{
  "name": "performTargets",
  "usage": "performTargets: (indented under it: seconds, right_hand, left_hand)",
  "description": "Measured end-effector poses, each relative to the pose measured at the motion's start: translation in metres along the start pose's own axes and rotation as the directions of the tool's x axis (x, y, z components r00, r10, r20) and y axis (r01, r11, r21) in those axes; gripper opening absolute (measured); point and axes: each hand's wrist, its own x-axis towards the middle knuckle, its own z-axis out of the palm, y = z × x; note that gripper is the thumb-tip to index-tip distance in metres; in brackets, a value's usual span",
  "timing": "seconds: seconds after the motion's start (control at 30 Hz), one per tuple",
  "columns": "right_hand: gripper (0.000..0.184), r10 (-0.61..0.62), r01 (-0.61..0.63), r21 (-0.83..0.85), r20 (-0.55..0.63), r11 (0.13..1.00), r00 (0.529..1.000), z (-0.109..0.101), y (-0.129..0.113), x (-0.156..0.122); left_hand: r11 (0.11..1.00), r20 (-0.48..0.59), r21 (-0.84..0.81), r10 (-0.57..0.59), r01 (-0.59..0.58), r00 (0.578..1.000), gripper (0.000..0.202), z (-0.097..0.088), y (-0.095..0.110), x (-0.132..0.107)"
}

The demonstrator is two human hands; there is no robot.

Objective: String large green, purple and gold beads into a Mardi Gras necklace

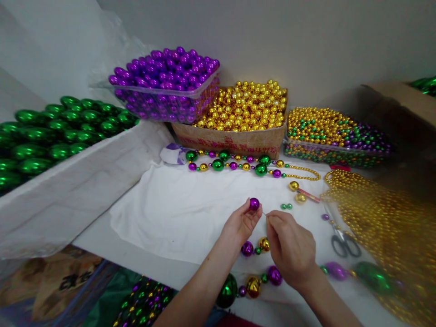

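The shiny purple round bead [254, 203] at the left hand's [240, 225] fingertips matches the glossy purple balls in the clear plastic tub [166, 81]. The brown cardboard box [235, 138] is filled with metallic gold balls, and deep green glossy balls [51, 131] are heaped at the left. The finished bead strand [238, 163] mixes large green with smaller purple and gold beads on the plain white cloth [177, 213]. The shallow tray of small beads [334, 131] mixes gold, green and purple. The heap of fine bead strings [381, 218] is all gold.
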Motion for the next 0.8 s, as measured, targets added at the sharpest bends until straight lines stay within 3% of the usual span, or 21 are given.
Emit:
performTargets:
  seconds: [0.07,0.27,0.37,0.47,0.57,0.63,0.7,0.8]
  right_hand:
    - [0.015,0.029,-0.031,0.051,0.038,0.998,0.999,0.007,0.002,-0.005]
    - [0.017,0.291,-0.307,0.209,0.107,0.928,0.951,0.022,0.014,-0.017]
    - [0.013,0.436,-0.452,0.273,0.121,0.849,0.892,0.027,0.027,-0.025]
    - [0.016,0.549,-0.576,0.332,0.179,0.747,0.816,0.034,0.041,-0.034]
    - [0.018,0.602,-0.664,0.393,0.286,0.636,0.746,0.041,0.052,-0.041]
    - [0.029,0.607,-0.704,0.421,0.359,0.572,0.708,0.042,0.057,-0.042]
    - [0.038,0.602,-0.725,0.430,0.406,0.538,0.688,0.040,0.061,-0.040]
    - [0.041,0.596,-0.723,0.414,0.410,0.553,0.691,0.036,0.068,-0.031]
  left_hand:
    - [1.000,0.020,0.024,-0.003,0.002,1.000,0.014,0.001,0.000,-0.002]
    - [0.993,0.152,0.108,-0.059,0.043,0.987,0.017,0.004,0.000,-0.010]
    - [0.973,0.209,0.210,0.049,-0.094,0.977,0.016,0.006,-0.003,-0.011]
    - [0.871,0.268,0.385,0.211,-0.305,0.940,0.016,0.006,-0.007,-0.006]
    - [0.762,0.304,0.520,0.258,-0.387,0.917,0.025,0.003,-0.008,0.001]
    - [0.702,0.346,0.569,0.268,-0.428,0.899,0.028,0.002,-0.006,0.005]
    - [0.641,0.387,0.602,0.288,-0.476,0.876,0.029,0.003,-0.003,0.008]
    - [0.553,0.422,0.634,0.338,-0.541,0.841,0.031,0.007,0.003,0.009]
